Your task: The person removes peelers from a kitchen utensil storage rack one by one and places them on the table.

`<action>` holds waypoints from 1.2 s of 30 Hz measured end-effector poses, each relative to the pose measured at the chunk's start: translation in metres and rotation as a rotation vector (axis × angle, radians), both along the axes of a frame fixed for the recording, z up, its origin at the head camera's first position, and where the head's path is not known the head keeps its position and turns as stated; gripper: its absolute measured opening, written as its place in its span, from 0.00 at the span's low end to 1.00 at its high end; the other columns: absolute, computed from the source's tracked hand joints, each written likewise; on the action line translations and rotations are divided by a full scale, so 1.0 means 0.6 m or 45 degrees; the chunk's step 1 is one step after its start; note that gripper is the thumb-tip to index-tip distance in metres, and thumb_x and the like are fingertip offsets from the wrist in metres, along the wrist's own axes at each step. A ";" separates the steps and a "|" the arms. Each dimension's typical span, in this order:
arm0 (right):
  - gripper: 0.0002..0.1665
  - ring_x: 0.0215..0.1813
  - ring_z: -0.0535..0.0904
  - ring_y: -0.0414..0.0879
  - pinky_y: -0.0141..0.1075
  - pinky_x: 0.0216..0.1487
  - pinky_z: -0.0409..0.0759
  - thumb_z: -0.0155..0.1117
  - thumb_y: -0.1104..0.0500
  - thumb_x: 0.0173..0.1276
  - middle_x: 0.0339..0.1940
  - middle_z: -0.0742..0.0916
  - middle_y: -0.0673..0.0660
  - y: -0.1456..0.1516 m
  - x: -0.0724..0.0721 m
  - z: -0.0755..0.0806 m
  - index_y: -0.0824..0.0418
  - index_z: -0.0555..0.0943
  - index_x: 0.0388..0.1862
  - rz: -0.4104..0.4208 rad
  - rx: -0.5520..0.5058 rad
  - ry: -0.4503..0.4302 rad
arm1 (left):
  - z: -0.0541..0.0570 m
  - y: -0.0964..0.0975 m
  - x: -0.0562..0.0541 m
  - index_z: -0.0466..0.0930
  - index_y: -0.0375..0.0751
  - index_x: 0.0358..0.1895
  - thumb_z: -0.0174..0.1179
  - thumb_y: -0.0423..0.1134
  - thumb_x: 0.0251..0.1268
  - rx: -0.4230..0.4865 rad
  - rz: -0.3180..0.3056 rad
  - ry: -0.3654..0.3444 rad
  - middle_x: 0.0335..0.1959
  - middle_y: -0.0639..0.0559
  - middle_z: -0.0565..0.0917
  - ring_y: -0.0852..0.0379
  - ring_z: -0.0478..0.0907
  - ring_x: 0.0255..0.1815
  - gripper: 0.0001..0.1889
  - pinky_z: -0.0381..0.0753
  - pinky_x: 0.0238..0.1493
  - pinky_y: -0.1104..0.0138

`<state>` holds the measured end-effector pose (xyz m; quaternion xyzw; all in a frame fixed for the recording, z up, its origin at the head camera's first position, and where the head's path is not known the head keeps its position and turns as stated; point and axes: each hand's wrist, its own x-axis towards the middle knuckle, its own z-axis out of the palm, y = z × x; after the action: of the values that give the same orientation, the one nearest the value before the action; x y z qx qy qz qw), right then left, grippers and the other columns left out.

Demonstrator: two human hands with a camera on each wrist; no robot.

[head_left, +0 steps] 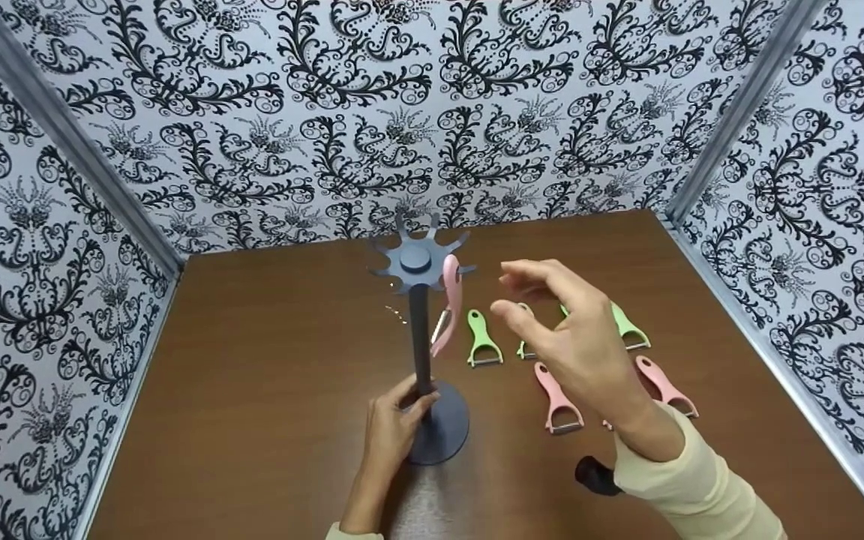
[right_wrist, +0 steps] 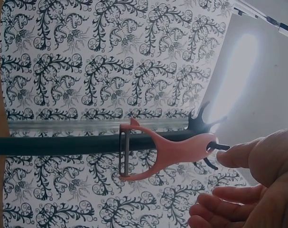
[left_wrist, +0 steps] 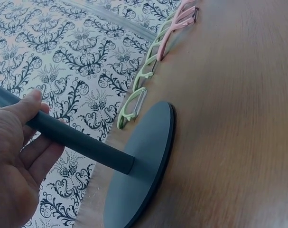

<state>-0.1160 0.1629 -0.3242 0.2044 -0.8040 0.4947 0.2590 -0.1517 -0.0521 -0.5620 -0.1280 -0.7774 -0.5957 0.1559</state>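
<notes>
A dark grey rack [head_left: 418, 337] with a round base and a ring of hooks on top stands upright on the table. My left hand [head_left: 393, 424] grips its post low down, thumb and fingers curled round it in the left wrist view. A pink peeler [right_wrist: 181, 149] hangs by its handle hole from one hook, blade end down. Just right of it is my right hand [head_left: 582, 337], thumb and fingers apart and holding nothing. In the right wrist view the thumb is close to the hook tip; I cannot tell whether it touches.
Green peelers [head_left: 484, 341] and pink peelers [head_left: 558, 401] lie on the brown table [head_left: 274, 375] right of the rack, some partly hidden by my right hand. A small black object [head_left: 595, 475] lies near my right sleeve. Patterned walls [head_left: 372, 112] enclose the back and sides.
</notes>
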 end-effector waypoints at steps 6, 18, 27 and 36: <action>0.23 0.49 0.84 0.45 0.33 0.54 0.79 0.78 0.64 0.64 0.47 0.87 0.47 -0.007 -0.003 0.003 0.60 0.85 0.58 0.046 -0.006 0.010 | -0.002 0.001 -0.003 0.90 0.39 0.44 0.75 0.32 0.59 0.016 -0.014 0.024 0.36 0.50 0.91 0.51 0.89 0.39 0.10 0.88 0.40 0.60; 0.28 0.53 0.83 0.47 0.37 0.55 0.80 0.80 0.63 0.61 0.49 0.87 0.50 -0.024 -0.016 0.011 0.63 0.83 0.61 0.141 0.018 -0.010 | 0.002 -0.002 -0.004 0.90 0.41 0.42 0.76 0.31 0.56 -0.032 -0.017 0.068 0.35 0.54 0.91 0.59 0.88 0.36 0.10 0.86 0.36 0.67; 0.30 0.52 0.84 0.49 0.43 0.58 0.82 0.79 0.67 0.61 0.48 0.88 0.53 -0.041 -0.029 0.011 0.66 0.81 0.62 0.283 -0.028 -0.002 | 0.002 -0.001 -0.005 0.90 0.42 0.38 0.77 0.39 0.55 -0.029 0.005 0.073 0.33 0.55 0.91 0.58 0.88 0.35 0.10 0.87 0.36 0.65; 0.27 0.49 0.85 0.51 0.41 0.58 0.82 0.77 0.70 0.62 0.47 0.87 0.60 -0.059 -0.034 0.006 0.69 0.80 0.60 0.295 -0.125 -0.062 | 0.001 0.001 -0.004 0.91 0.45 0.38 0.80 0.40 0.52 -0.051 0.070 0.083 0.31 0.57 0.91 0.60 0.88 0.33 0.11 0.86 0.35 0.67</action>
<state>-0.1362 0.1276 -0.3205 0.2709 -0.7559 0.5649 0.1903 -0.1540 -0.0512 -0.5613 -0.1291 -0.7869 -0.5711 0.1948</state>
